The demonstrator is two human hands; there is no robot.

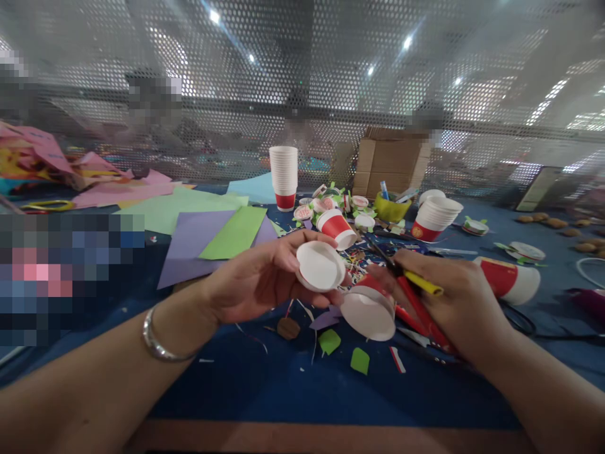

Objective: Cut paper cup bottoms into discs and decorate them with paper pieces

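In the head view, your left hand (267, 271) grips a shallow white paper-cup base (321, 267) by its edge, above the blue tabletop (293, 397). Your right hand's (454, 296) fingers curl around a red-and-yellow tool (428, 285), near a tipped paper cup (368, 314).

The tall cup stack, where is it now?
Head view: the stack stands just left of centre, between the light blue sheet and the cardboard box.

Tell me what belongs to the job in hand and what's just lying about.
Apparently in use:
- shallow round white paper piece, left hand
- long red-and-yellow tool, right hand
- probably tapered red-and-white paper cups

Seemingly lying about:
- brown cardboard box
- brown rounded nut-like lumps
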